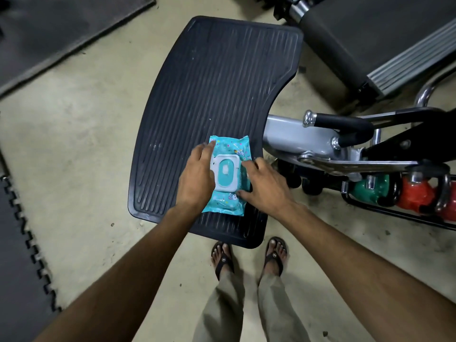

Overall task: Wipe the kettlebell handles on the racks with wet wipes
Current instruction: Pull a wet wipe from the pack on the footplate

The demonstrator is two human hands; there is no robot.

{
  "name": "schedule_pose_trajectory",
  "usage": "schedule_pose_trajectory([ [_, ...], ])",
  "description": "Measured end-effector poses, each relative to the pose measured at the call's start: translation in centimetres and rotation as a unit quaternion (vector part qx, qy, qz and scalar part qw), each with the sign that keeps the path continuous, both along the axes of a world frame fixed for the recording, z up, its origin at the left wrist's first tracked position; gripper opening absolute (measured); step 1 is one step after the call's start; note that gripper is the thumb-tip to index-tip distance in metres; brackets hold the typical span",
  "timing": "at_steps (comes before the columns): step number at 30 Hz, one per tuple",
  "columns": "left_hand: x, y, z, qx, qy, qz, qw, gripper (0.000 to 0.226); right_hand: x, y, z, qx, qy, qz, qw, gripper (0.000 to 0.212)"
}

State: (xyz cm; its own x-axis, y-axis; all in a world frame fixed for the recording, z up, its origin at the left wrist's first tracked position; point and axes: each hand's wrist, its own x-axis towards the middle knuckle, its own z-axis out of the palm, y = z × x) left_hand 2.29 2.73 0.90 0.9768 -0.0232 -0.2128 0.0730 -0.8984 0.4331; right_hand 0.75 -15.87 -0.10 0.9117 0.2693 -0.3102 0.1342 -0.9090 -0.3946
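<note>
A teal wet wipes pack [229, 144] with a white and teal flip lid [225, 175] lies on a black ribbed platform [212, 82]. My left hand [197, 178] rests on the pack's left side, fingers spread along its edge. My right hand [265, 186] touches the pack's right side, thumb at its lower edge. The lid looks closed. At the right edge, a green kettlebell [370, 187] and a red kettlebell [414, 196] sit on a low black rack [394, 215], their black handles [441, 193] upward.
A grey and black machine arm with chrome-capped grips [340, 124] juts over the rack. A treadmill [375, 45] stands at the back right. Dark floor mats [49, 33] lie at the left. My sandalled feet [249, 257] stand on the concrete floor just below the platform.
</note>
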Motion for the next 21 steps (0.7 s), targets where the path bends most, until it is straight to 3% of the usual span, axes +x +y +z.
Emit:
schedule_pose_trajectory([
  [4,-1.2,0.7,-1.1,0.134,-0.069,-0.122,0.981,0.054,0.8,1.4,0.9,0.018,-0.06,-0.019,0.998,0.041],
  [8,-1.6,0.6,-1.8,0.17,-0.056,-0.111,0.978,0.073,2.0,3.6,0.8,0.012,-0.084,0.036,0.996,0.025],
  [21,-1.0,0.3,-2.2,0.201,-0.009,-0.089,0.975,0.074,3.7,5.0,0.7,-0.053,-0.067,0.106,0.991,0.031],
])
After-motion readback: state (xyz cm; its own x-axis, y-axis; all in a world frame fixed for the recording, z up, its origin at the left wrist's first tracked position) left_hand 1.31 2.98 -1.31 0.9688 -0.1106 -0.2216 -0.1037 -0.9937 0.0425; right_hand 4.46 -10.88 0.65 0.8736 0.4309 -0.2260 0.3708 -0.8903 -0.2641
